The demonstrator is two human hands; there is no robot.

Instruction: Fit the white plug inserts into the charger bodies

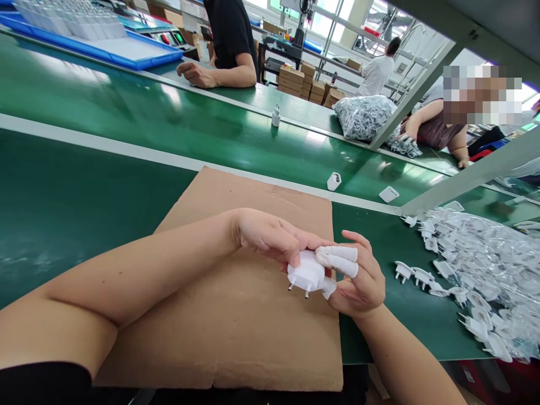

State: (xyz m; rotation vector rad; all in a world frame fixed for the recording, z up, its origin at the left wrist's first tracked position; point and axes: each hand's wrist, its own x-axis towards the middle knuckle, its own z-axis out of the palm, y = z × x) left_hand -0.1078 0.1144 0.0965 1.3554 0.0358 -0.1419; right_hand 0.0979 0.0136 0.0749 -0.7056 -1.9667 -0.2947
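A white plug adapter (307, 274) with two round pins pointing down-left is held over a brown cardboard sheet (236, 315). My left hand (270, 236) grips its top from the left, fingers curled on it. From the right, my right hand (358, 275) clasps the same adapter. White finger cots cover some fingers where the two hands meet. A heap of white plug parts (472, 270), some lying on clear plastic bags, is on the green table just right of my right hand.
A green conveyor belt (169, 124) runs behind the cardboard, carrying three white adapters (333, 181). Across it, a person in black rests a hand (196, 74), and another person handles a bag of white parts (365, 117). A blue tray (105, 48) sits far left. Metal frame bars (464, 174) cross at right.
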